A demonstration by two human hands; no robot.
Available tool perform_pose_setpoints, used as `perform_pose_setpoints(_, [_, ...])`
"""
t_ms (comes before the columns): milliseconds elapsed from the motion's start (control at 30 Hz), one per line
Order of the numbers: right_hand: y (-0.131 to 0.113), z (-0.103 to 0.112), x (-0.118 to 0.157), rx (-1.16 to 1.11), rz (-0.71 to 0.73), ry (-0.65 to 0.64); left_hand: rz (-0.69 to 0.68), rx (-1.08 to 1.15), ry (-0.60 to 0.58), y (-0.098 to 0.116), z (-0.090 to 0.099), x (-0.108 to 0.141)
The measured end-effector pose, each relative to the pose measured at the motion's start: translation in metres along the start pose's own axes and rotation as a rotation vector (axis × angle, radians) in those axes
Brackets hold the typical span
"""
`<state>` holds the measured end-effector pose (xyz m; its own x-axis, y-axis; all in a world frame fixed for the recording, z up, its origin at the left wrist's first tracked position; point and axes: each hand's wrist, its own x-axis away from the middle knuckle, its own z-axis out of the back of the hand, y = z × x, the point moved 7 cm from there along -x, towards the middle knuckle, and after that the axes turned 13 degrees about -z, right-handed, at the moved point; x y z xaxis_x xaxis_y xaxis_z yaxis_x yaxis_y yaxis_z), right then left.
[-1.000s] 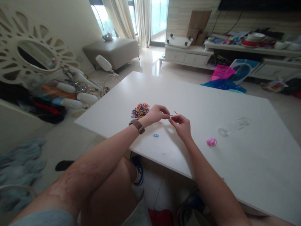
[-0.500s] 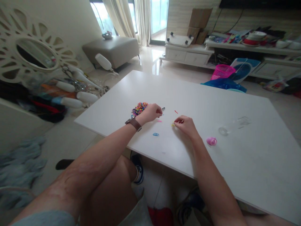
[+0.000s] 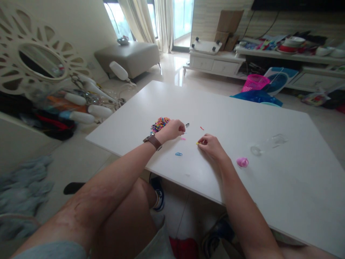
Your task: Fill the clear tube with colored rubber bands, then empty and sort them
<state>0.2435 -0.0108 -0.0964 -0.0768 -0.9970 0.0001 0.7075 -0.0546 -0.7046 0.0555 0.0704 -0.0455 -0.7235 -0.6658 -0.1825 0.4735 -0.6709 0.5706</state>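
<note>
White and bare across much of its top, the bench (image 3: pixel 237 111) fills the middle of a bright living room, with its right corner cut off by the frame. Nearest, a grey sleeve (image 3: pixel 54 251) is cropped at the bottom edge, and dark things on the floor under the bench are too dim to make out. On the bench, a small pink object (image 3: pixel 243 162), its shape unclear, lies to the right of the right arm, and a blue paper clip (image 3: pixel 178 154) lies near the front edge. The two hands are apart. The right hand (image 3: pixel 212 146) pinches a yellow clip (image 3: pixel 197 143) at its fingertips, just at the bench top; the fingers cover part of it. A pink clip (image 3: pixel 183 139) lies between the hands, near the left hand (image 3: pixel 174 128). That hand has its fingers curled, with a faint pale sliver (image 3: pixel 185 133) at the tips; whether they grip it, I cannot tell. A clear container (image 3: pixel 279 140) at right barely shows against the white. Farther on lie a red clip (image 3: pixel 202 128), a black clip (image 3: pixel 187 125) and a coloured heap (image 3: pixel 160 124), partly hidden by the left hand. Beyond stand a pink basket (image 3: pixel 254 83) and a grey stool (image 3: pixel 129 59); a dark screen (image 3: pixel 299 5) is cut off at the top.
</note>
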Motion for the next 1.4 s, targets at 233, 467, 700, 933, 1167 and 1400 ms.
perform_pose_setpoints(233, [0.001, 0.003, 0.0, 0.045, -0.052, -0.018, 0.024, 0.012, -0.066, -0.001, 0.002, 0.003])
perform_pose_setpoints(467, [-0.004, 0.006, 0.0, 0.059, -0.002, 0.027, 0.035, -0.008, -0.114, -0.001, 0.0, 0.003])
perform_pose_setpoints(700, [-0.005, 0.007, -0.001, 0.04, 0.047, 0.068, 0.08, 0.083, -0.398, 0.005, -0.014, 0.012])
perform_pose_setpoints(933, [-0.006, 0.007, -0.001, 0.01, 0.062, 0.088, 0.076, 0.098, -0.611, 0.013, -0.032, 0.023])
perform_pose_setpoints(1167, [-0.005, 0.007, -0.002, 0.001, 0.071, 0.094, 0.129, 0.103, -0.743, 0.016, -0.045, 0.032])
perform_pose_setpoints(1400, [-0.007, 0.009, 0.0, -0.01, 0.076, 0.106, 0.179, 0.013, -0.709, 0.009, -0.027, 0.034])
